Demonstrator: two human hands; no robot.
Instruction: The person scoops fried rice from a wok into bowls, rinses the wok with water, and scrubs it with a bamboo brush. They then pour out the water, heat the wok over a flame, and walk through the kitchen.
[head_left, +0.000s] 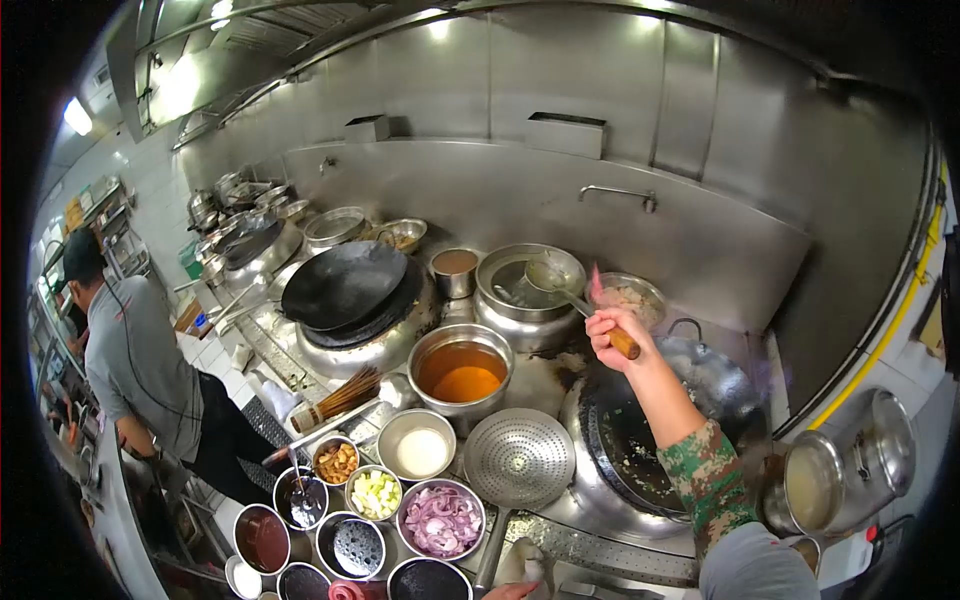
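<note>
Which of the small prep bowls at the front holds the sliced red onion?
The widest bowl, just below the perforated skimmer, right of the chopped-greens bowl.

One head-worn view, looking forward and down over your cooking line.

You have a single camera, so no second view overlaps it; it sits high on your head and tilts down toward the steel counter (545, 375), facing the back wall (560, 200) straight ahead. The wide lens bends the scene into a circle and darkens the corners. Your right hand (612, 333) reaches out from the lower right near the middle of the frame, so the camera is close to the near wok (720, 385), while the bowls of ingredients (440, 520) lie just below at the bottom edge. To your left the line runs away from you toward another person (135, 360).
</note>
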